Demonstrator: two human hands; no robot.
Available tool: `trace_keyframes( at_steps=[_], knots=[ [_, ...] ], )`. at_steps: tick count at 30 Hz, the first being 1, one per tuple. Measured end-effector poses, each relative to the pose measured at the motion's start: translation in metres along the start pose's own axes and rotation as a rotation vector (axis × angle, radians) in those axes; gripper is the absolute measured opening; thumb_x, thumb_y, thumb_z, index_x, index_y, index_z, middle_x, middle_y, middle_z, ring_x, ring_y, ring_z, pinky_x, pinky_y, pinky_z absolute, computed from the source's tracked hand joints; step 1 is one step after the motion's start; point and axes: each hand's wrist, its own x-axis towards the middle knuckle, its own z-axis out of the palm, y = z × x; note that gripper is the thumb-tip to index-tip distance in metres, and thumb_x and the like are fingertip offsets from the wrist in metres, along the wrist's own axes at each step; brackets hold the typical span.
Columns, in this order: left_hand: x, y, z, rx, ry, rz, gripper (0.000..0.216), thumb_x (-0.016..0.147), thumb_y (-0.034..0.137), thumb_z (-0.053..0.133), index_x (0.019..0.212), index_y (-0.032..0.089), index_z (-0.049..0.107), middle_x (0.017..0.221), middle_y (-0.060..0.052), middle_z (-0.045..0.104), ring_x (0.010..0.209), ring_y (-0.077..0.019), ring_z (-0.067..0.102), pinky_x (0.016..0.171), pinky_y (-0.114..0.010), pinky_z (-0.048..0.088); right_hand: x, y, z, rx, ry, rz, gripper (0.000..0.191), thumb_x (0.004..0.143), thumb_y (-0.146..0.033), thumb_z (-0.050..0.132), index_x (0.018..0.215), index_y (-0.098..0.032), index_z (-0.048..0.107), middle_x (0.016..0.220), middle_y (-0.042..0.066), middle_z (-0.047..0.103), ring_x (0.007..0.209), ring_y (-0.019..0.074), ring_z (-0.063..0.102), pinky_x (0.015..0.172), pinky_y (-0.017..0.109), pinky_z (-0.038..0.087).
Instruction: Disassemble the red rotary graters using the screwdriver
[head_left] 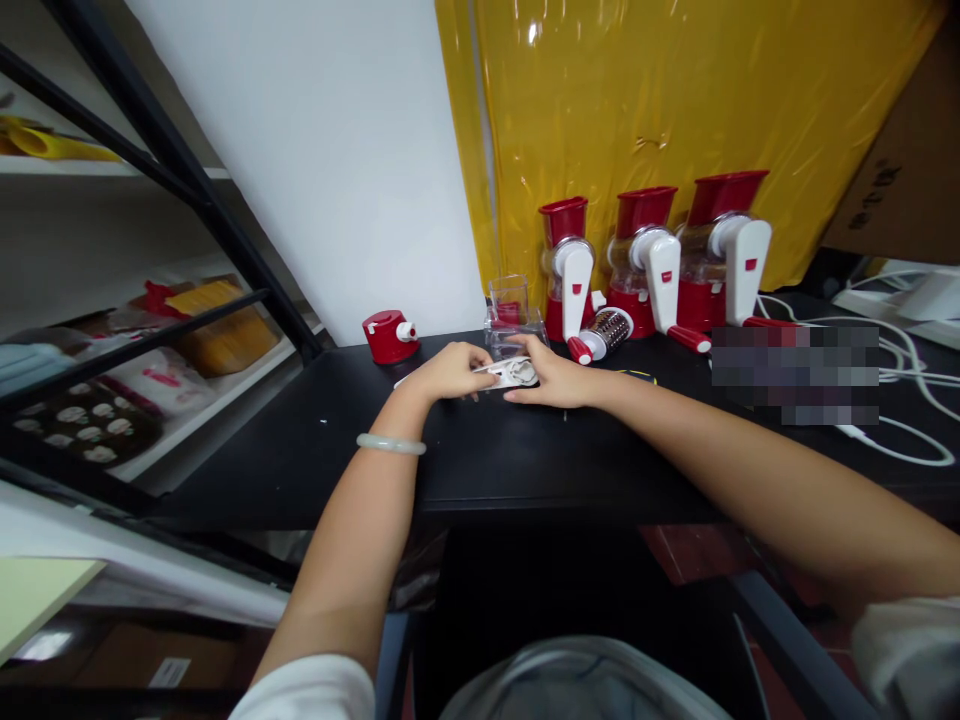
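The left hand (454,370) has its grip closed on a small white piece (517,372), thumb and fingers pinching its left end just above the black worktop (300,440). The right hand (559,380) curves around the other end with thumb and fingers apart; whether its grip actually grasps the piece, I cannot tell. A pale bracelet (391,444) circles the left wrist. Just beyond the hands stands a clear plastic housing (511,292), partly hidden by the right hand's fingers. A red base (386,338) with a white knob on its side sits apart to the left, near the white panel (315,150). Right of the housing, three upright graters with red tops, the left grater (576,285), the middle grater (664,275) and the right grater (750,270), stand in a row before a yellow plastic sheet (585,90). A metal drum (609,332) lies tilted in front of them, and white cables (930,463) loop at the far right.
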Motion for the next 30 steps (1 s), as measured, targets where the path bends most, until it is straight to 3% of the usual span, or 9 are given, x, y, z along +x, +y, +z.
trace_keyframes(
  at_steps=[2,5,9,13,16,19,24,30],
  knots=[
    [-0.001,-0.001,-0.004,0.012,0.057,-0.020,0.020,0.077,0.030,0.061,0.086,0.014,0.068,0.072,-0.004,0.071,0.057,-0.0146,0.066,0.054,-0.023,0.047,-0.002,-0.003,-0.008,0.018,-0.069,0.032,0.101,0.074,-0.045,0.074,0.152,-0.018,0.015,0.152,0.020,0.033,0.140,0.0324,0.039,0.111,0.047,0.039],
    [-0.004,-0.003,-0.011,0.135,0.182,-0.065,0.019,0.077,0.031,0.059,0.082,0.015,0.067,0.068,-0.005,0.069,0.059,-0.0164,0.065,0.056,-0.025,0.046,-0.006,-0.016,-0.024,-0.092,-0.146,0.097,0.098,0.077,-0.036,0.072,0.154,-0.018,0.014,0.154,0.020,0.034,0.139,0.0330,0.042,0.112,0.047,0.039],
    [-0.007,-0.011,-0.025,0.409,0.318,-0.213,0.024,0.077,0.035,0.059,0.085,0.016,0.070,0.078,-0.010,0.072,0.073,-0.0221,0.067,0.063,-0.029,0.047,-0.014,-0.044,-0.046,-0.375,-0.237,0.259,0.073,0.085,-0.029,0.063,0.147,-0.007,0.030,0.125,0.023,0.062,0.111,0.0336,0.064,0.092,0.045,0.051],
    [-0.014,-0.027,-0.040,0.566,0.382,-0.427,0.035,0.082,0.043,0.056,0.099,0.015,0.070,0.102,-0.017,0.072,0.095,-0.0309,0.068,0.075,-0.035,0.050,-0.032,-0.070,-0.057,-0.651,-0.422,0.330,0.036,0.092,-0.030,0.053,0.120,-0.007,0.056,0.102,0.021,0.070,0.093,0.0348,0.069,0.076,0.042,0.052],
    [-0.017,-0.040,-0.046,0.584,0.343,-0.550,0.040,0.087,0.046,0.053,0.108,0.015,0.066,0.111,-0.020,0.070,0.101,-0.0340,0.067,0.082,-0.040,0.051,-0.049,-0.073,-0.053,-0.746,-0.416,0.411,0.038,0.099,-0.031,0.037,0.122,-0.007,0.055,0.105,0.023,0.069,0.095,0.0371,0.070,0.074,0.044,0.052],
    [-0.014,-0.050,-0.046,0.590,0.364,-0.580,0.040,0.090,0.046,0.051,0.116,0.018,0.063,0.116,-0.020,0.069,0.106,-0.0342,0.066,0.086,-0.042,0.051,-0.063,-0.061,-0.045,-0.777,-0.440,0.467,0.039,0.099,-0.025,0.033,0.128,-0.006,0.051,0.105,0.024,0.069,0.096,0.0378,0.070,0.075,0.045,0.052],
    [-0.009,-0.056,-0.039,0.561,0.388,-0.592,0.037,0.091,0.045,0.051,0.120,0.023,0.062,0.121,-0.015,0.068,0.109,-0.0327,0.065,0.088,-0.042,0.051,-0.071,-0.046,-0.034,-0.767,-0.407,0.412,0.046,0.089,-0.002,0.028,0.131,-0.006,0.044,0.102,0.022,0.069,0.090,0.0343,0.071,0.071,0.042,0.051],
    [-0.009,-0.057,-0.036,0.532,0.338,-0.588,0.036,0.092,0.043,0.050,0.120,0.022,0.061,0.123,-0.016,0.067,0.112,-0.0316,0.064,0.088,-0.039,0.051,-0.066,-0.042,-0.020,-0.591,-0.321,0.286,0.038,0.087,-0.003,0.033,0.120,-0.013,0.048,0.110,0.018,0.066,0.094,0.0272,0.068,0.077,0.035,0.048]
  ],
)
